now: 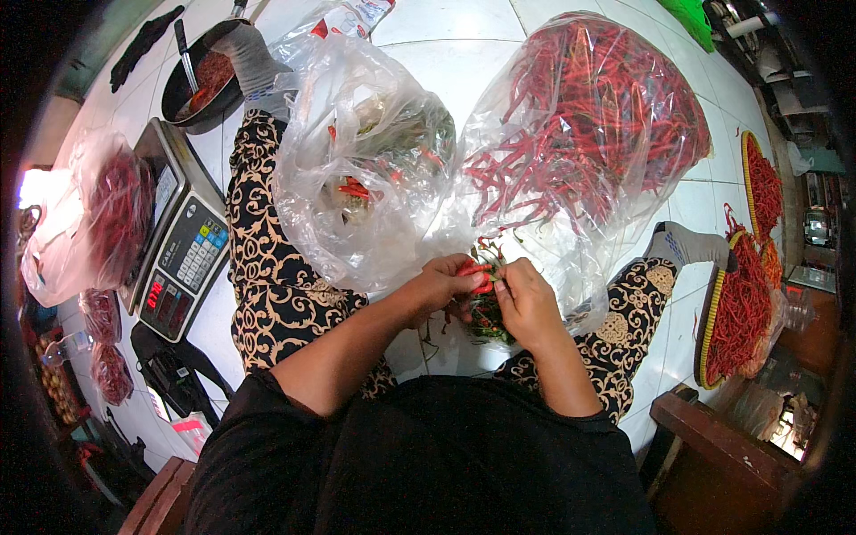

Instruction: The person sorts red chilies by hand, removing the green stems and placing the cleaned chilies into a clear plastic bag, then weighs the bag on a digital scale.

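Observation:
My left hand (447,284) is closed around a few red chillies (476,271), their green stems pointing towards the other hand. Thumb and fingertips of my right hand (528,301) pinch at those stems. Below both hands lies a heap of green stems (491,321) with some red among it. A large clear plastic bag of long red chillies (588,120) lies open-mouthed just beyond my right hand. To its left rests another clear plastic bag (374,154), holding green stems and a few red pieces.
Left of my leg stand a digital scale (187,261) and a bagged load of red chillies (120,214). A black pan (200,80) with red paste is near my left foot. Woven trays of red chillies (739,314) lie at the right, by a wooden bench (722,435).

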The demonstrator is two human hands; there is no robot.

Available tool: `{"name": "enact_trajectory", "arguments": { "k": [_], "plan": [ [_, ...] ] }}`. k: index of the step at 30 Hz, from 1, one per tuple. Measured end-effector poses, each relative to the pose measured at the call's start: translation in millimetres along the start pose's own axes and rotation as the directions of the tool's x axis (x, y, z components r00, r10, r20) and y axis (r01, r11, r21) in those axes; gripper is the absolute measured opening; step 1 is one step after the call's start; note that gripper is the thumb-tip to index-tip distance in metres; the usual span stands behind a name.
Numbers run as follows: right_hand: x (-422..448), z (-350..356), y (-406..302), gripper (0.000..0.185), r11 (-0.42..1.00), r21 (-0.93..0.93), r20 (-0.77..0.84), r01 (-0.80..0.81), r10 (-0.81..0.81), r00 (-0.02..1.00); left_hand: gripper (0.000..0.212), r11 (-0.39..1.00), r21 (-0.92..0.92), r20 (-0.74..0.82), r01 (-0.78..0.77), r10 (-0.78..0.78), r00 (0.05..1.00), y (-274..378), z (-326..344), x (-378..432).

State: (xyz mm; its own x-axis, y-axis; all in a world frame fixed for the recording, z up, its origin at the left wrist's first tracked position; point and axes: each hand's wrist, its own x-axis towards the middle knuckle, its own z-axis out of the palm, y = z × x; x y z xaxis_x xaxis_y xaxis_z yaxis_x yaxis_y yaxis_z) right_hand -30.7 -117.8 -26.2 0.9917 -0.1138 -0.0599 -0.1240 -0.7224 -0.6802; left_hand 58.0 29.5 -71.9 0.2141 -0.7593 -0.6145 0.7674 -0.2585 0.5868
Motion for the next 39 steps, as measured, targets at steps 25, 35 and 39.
{"name": "enact_trajectory", "arguments": {
  "k": [25,35,39],
  "plan": [
    [27,22,59,0.021,0.809,-0.521,-0.197,-0.273,0.197,0.96,0.042,0.944,-0.313,0.387,0.109,0.022,0.922,0,-1,-11],
    [4,-43,14,0.015,0.997,-0.039,0.097,-0.067,0.071,0.993,0.03,0.922,-0.312,0.408,0.228,-0.086,0.909,-18,3,16],
    [-5,-21,-12,0.02,0.944,-0.192,0.148,0.266,-0.241,0.959,0.032,0.967,-0.185,0.407,0.175,-0.087,0.909,-9,2,-3]
  ]
}}
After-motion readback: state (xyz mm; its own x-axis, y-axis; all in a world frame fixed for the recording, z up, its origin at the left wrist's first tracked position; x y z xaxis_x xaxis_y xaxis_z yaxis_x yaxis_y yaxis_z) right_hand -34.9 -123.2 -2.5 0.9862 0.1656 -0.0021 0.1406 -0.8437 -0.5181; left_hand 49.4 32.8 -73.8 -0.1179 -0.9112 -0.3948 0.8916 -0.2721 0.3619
